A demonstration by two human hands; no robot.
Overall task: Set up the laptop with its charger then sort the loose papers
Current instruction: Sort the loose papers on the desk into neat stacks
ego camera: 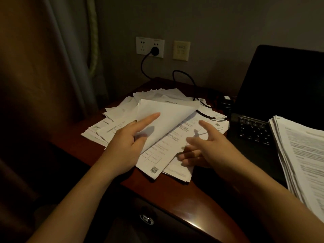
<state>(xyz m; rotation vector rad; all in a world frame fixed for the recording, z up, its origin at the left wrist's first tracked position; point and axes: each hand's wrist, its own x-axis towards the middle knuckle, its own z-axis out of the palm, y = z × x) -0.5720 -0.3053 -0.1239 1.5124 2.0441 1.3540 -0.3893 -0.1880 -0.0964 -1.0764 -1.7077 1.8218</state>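
Left hand [129, 137] pinches lifted sheets [168, 118]; right hand [208, 148] hangs released.
Papers [157, 155] litter the desk [166, 195]; a stack [301, 151] overlaps the laptop [254, 130].

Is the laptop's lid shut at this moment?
No, the laptop stands open, its dark lid raised and its keyboard showing below it.

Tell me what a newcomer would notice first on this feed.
The scattered loose papers in the middle of the desk stand out first, the left hand holding lifted sheets above them, the right hand open alongside. At right stands the open black laptop with a neater stack lying on it; a black plug sits in the wall socket behind.
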